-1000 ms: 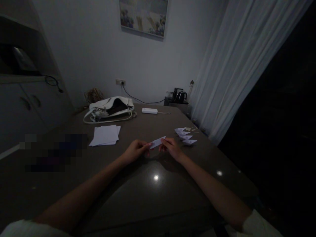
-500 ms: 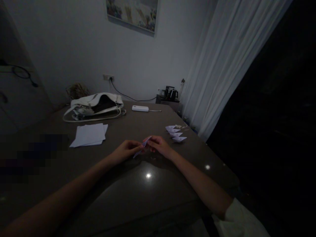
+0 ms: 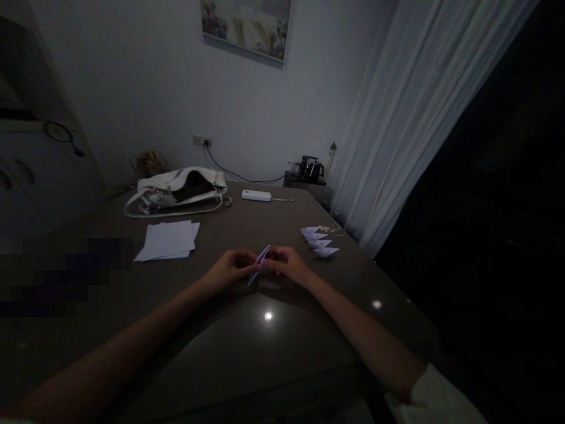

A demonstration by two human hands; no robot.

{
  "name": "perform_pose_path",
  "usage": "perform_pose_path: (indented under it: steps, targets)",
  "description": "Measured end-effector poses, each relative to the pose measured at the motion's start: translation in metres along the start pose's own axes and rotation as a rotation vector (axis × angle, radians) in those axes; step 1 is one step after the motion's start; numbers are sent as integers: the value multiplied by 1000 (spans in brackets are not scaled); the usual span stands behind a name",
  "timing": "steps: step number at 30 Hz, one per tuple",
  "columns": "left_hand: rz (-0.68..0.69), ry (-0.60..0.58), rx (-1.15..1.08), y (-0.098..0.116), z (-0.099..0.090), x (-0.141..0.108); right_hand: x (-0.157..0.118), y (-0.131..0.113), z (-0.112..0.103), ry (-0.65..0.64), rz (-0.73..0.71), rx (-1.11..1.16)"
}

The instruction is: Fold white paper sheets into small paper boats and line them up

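Note:
Between my two hands, just above the dark table (image 3: 220, 347), is a small folded piece of white paper (image 3: 255, 274), tilted with one pointed end up and the other down. My left hand (image 3: 232, 268) pinches it from the left with thumb and fingers. From the right, my right hand (image 3: 286, 262) grips the same paper, fingertips meeting close to the left ones. Several folded paper boats (image 3: 325, 252) stand in a row to the right of my right hand. A stack of white paper sheets (image 3: 170, 240) lies left of my left hand.
A white handbag (image 3: 185, 182) lies open at the back left. Behind my hands is a white device (image 3: 256, 195) with a short cord. Small scraps (image 3: 324, 228) lie by the boats. A black kettle (image 3: 315, 171) stands past the far corner; a white curtain (image 3: 397, 118) hangs right.
The folded paper has turned to stand a little steeper between my fingers, and both hands still hold it. The whole view has shifted slightly, so things sit further right.

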State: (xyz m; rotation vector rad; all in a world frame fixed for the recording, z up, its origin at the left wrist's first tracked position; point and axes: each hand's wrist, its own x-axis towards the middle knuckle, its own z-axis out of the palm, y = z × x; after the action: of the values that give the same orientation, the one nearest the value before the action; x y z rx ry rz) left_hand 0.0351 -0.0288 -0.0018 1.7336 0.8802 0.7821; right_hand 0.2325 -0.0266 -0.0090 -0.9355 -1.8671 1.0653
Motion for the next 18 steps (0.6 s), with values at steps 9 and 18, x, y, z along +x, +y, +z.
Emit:
perform_pose_path:
  steps: [9,18]
  targets:
    - [49,18,61,5,2,-3,-1,-9,1,20,-60,-65]
    - [77,25,87,2,2,-2,-1,-7,2,51,-20,-42]
